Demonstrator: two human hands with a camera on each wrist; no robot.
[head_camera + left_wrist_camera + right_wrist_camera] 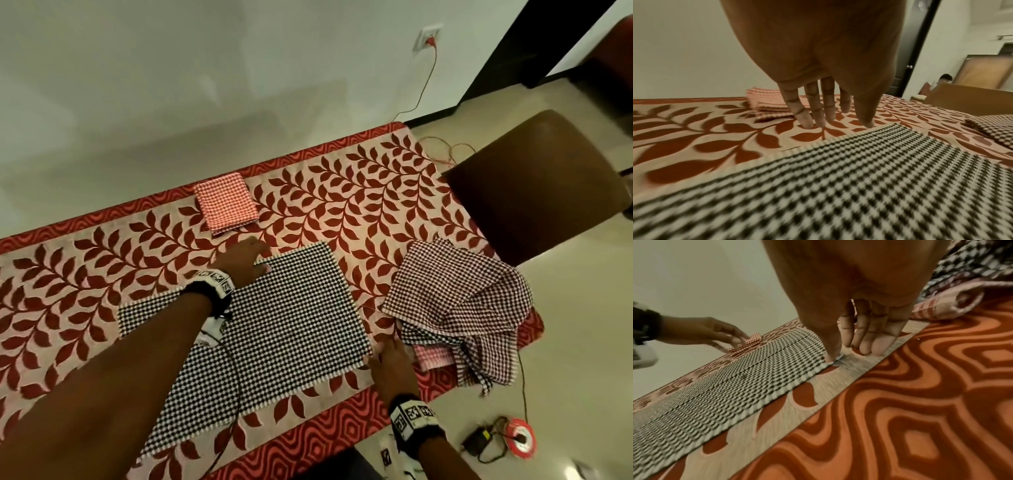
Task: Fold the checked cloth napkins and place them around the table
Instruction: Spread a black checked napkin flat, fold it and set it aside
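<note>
The black-and-white checked napkin (274,329) lies flat on the counter (85,274) in front of me, one smooth layer with a ribbed pale edge, its long axis running from near left to far right. My left hand (245,262) rests with straight fingers at its far edge, fingertips on the leaf-patterned cover. My right hand (390,363) pinches its near right corner. A folded red checked napkin (226,204) sits beyond, and a crumpled checked heap (459,308) hangs off the right end. My left forearm hides part of the flat napkin.
</note>
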